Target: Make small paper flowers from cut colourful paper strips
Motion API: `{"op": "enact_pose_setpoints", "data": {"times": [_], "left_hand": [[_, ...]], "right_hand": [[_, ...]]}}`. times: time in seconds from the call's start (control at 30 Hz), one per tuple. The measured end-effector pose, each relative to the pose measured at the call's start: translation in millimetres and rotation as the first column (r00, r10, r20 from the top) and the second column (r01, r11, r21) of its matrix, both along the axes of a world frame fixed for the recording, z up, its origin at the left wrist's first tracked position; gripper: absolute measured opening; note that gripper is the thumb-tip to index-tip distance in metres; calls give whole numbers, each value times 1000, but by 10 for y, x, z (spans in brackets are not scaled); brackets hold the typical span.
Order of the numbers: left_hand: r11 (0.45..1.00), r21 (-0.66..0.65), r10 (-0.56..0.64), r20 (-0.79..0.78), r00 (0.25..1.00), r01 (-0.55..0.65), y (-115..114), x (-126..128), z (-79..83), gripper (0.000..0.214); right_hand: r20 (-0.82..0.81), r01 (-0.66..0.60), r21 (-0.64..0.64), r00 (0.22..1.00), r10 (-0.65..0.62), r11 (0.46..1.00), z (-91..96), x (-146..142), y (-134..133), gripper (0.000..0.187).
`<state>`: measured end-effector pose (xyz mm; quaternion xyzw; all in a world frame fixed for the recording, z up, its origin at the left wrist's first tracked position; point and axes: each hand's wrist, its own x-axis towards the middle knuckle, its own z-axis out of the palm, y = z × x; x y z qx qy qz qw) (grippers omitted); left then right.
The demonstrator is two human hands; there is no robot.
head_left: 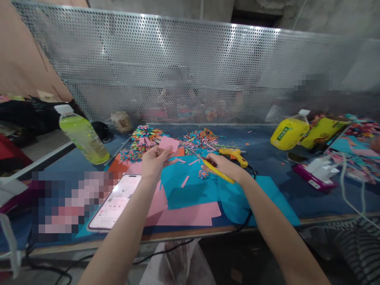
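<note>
My left hand (156,160) pinches a small piece of pink paper (169,144) above the table. In my right hand (222,166) is a pair of scissors (216,171) with yellow handles, its blades pointing left toward the pink paper. I cannot make out whether the blades touch it. Beneath the hands lie blue sheets (190,190) over pink sheets (184,217), with narrow pink strips (185,181) scattered on top. A small multicoloured paper flower (203,173) rests on the blue sheet near my right hand.
Behind my right hand lies a yellow glue gun (234,155). Heaped colourful paper cuttings (202,138) sit at the back, beside fringed paper pieces (144,136). A phone (117,202) lies left; a green drink bottle (81,134) and yellow bottle (289,132) flank the area. A perforated metal panel (192,51) stands behind.
</note>
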<state>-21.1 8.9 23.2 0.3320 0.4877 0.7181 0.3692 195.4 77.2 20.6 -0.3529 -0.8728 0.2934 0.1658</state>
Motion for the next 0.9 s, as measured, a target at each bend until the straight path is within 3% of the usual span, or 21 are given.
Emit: {"op": "enact_pose_setpoints", "data": {"times": [0.53, 0.9], "left_hand": [[982, -62, -180, -65, 982, 176, -3, 69, -25, 29], [978, -89, -196, -93, 976, 188, -2, 62, -30, 30]], "right_hand": [[-58, -29, -23, 998, 28, 999, 37, -53, -37, 36], [-60, -16, -50, 998, 13, 999, -2, -43, -8, 35]]}}
